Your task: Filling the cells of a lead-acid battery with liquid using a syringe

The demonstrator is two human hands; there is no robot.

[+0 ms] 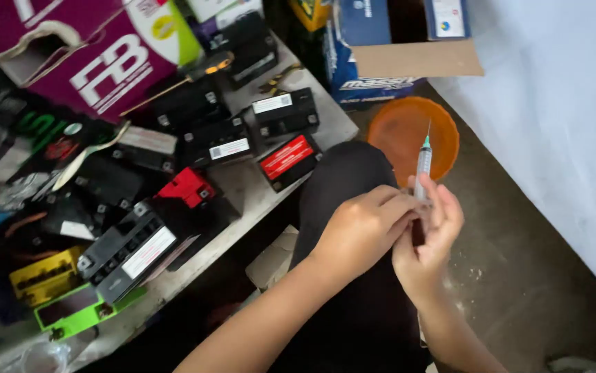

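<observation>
A clear syringe (423, 164) with a green needle hub points up, needle tip toward the orange bowl (398, 131). My right hand (429, 242) grips the lower part of its barrel. My left hand (365, 226) closes over the same spot, fingers pinching the syringe just beside the right fingers. Both hands hover above my knee in black trousers (346, 173). The syringe's lower end is hidden behind my fingers.
A low grey shelf (249, 197) at left carries several small black batteries, a red one (187, 186), a red-labelled one (287, 157) and a green one (77, 311). Purple (97, 55) and blue (374, 48) cardboard boxes stand behind. A white wall (560, 117) rises at right over a concrete floor (512, 255).
</observation>
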